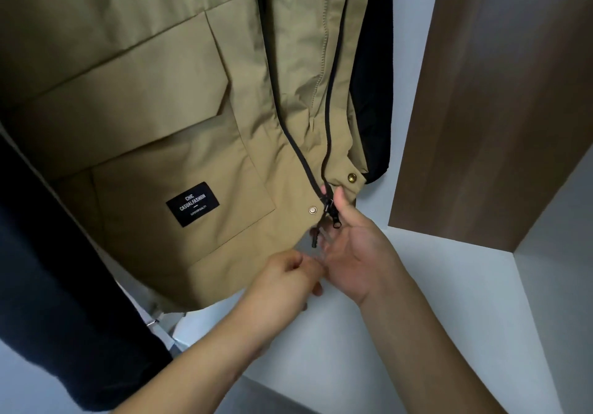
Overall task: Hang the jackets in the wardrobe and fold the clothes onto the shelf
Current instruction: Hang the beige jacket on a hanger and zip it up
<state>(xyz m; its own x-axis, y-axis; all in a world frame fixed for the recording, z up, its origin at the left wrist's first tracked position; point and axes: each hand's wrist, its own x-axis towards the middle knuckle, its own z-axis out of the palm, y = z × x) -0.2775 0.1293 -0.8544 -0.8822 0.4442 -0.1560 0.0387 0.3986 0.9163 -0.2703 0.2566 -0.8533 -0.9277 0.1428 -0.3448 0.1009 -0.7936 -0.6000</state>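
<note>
Hands point(282, 282) point(356, 253) pinch matte khaki jacket point(154, 92) hem beside black zipper point(329, 209).

**Both hands at the hem zipper of the khaki jacket**

We see a khaki jacket point(179, 99) hanging inside a white wardrobe point(433, 301), its black zipper point(329, 203) open above the hem. Our right hand point(359, 253) pinches the zipper base with the thumb up, other fingers relaxed. Our left hand point(284, 280), fingers curled, grips the hem edge just beside it. A black label point(193, 204) sits on the pocket. A dark garment point(48, 253) hangs at left, and a brown door point(491, 108) stands at right.
</note>
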